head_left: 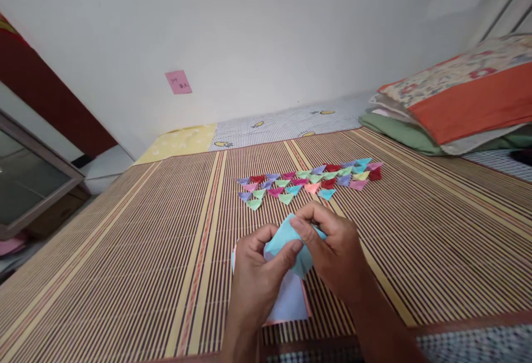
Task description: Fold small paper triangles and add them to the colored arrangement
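Between my two hands is a light blue sheet of paper (286,235), partly folded to a point at its top. My left hand (260,271) grips its left side, with the thumb pressed on the front. At the upper right, my right hand (332,246) pinches the paper between thumb and fingers. Below them lies a stack of paper sheets (291,299), lavender on top with a pinkish edge, partly hidden by my left hand. Beyond my hands, several small folded paper pieces (286,199) in many colours are laid out in rows.
A striped bamboo mat (145,263) covers the bed. At the back right rest a folded orange and floral cloth (477,97) and green bedding (399,130). A pink note (178,82) is stuck on the white wall (266,36). A framed glass panel (33,180) stands at left.
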